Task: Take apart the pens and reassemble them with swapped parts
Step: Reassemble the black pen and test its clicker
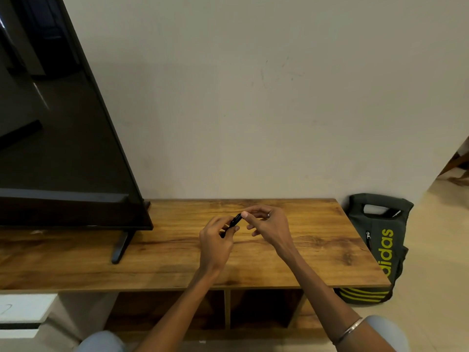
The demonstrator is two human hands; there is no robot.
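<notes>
A black pen (pixel 234 221) is held just above the wooden TV stand top (pixel 304 250), tilted with its upper end toward the right. My left hand (pixel 215 240) grips its lower part, which the fingers mostly hide. My right hand (pixel 267 224) pinches the pen's upper end between thumb and forefinger. A ring sits on one finger of the right hand. I see no other pens or loose pen parts on the wood.
A large black television (pixel 58 123) stands at the left on a thin leg (pixel 121 246). A dark bag with yellow lettering (pixel 380 245) leans against the stand's right end on the floor. Open shelves (pixel 228 308) lie under the top. The wall is close behind.
</notes>
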